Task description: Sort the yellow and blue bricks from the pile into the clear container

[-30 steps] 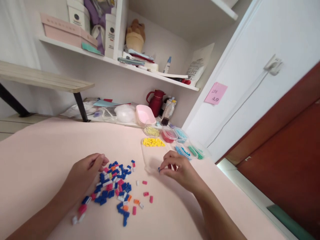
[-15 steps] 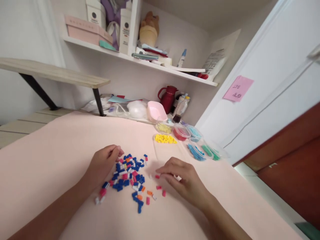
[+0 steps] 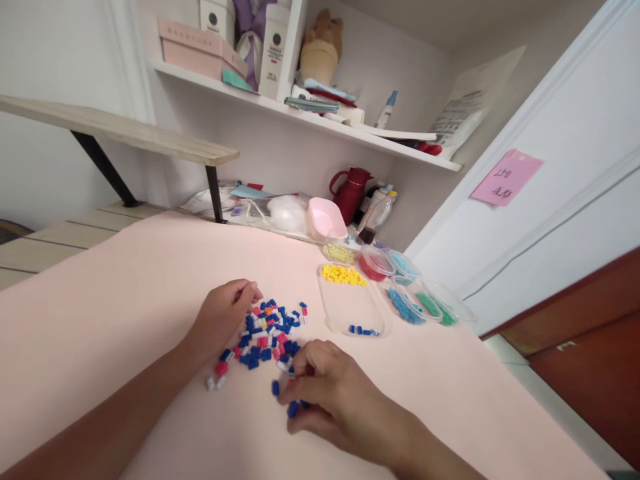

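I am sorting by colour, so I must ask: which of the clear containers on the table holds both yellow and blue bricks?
The long clear tray nearest the right hand: yellow bricks at its far end, a few blue bricks at its near end. The round tubs each show one colour.

- A room in a home, used as a craft or hobby corner.
- A wall shelf crowded with boxes, papers and a stuffed toy.
- A red jug and bottles in the corner.
- A pink sticky note on the wall.
- Small tubs of sorted bricks on a pink table.
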Demonstrator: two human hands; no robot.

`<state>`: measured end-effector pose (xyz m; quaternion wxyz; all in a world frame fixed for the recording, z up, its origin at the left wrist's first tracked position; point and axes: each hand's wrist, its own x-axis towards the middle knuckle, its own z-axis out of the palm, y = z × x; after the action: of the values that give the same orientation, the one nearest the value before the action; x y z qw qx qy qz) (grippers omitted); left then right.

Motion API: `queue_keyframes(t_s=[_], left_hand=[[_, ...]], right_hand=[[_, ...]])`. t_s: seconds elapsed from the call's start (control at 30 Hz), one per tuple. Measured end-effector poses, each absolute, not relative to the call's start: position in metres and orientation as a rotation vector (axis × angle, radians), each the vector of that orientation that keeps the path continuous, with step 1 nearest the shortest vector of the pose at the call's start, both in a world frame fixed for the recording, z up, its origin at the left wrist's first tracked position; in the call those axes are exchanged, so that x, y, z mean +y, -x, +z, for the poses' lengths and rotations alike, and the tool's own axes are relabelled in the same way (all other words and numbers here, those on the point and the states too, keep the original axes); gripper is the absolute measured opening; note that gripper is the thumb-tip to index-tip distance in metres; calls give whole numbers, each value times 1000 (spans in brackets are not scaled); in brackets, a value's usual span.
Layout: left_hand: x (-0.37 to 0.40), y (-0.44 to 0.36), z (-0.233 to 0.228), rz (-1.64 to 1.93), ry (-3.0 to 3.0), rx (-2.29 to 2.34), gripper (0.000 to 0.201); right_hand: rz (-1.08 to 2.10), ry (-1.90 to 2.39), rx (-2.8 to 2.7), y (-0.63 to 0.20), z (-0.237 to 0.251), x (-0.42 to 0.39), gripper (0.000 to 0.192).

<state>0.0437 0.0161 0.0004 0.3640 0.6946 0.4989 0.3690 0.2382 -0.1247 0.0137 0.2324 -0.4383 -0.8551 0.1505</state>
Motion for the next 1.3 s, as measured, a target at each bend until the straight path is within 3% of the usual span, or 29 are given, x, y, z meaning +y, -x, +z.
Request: queue_keyframes(t_s=[0.13, 0.53, 0.77, 1.0, 1.3], left_hand=[[16, -43, 1, 942, -1789, 1289, 36], [14, -44, 4, 912, -1792, 1332, 34], [17, -42, 4, 890, -1803, 1351, 34], [28, -40, -1, 848, -1787, 1407, 39], [30, -38, -3, 849, -1779, 1386, 38]], right_hand=[[525, 1218, -2230, -250, 17, -123, 31], [410, 1247, -2385, -257, 18, -121, 19], [603, 1216, -2046, -278, 35, -118, 12], [212, 1629, -1601, -353, 47, -109, 13], [194, 1694, -1579, -350, 38, -107, 19]])
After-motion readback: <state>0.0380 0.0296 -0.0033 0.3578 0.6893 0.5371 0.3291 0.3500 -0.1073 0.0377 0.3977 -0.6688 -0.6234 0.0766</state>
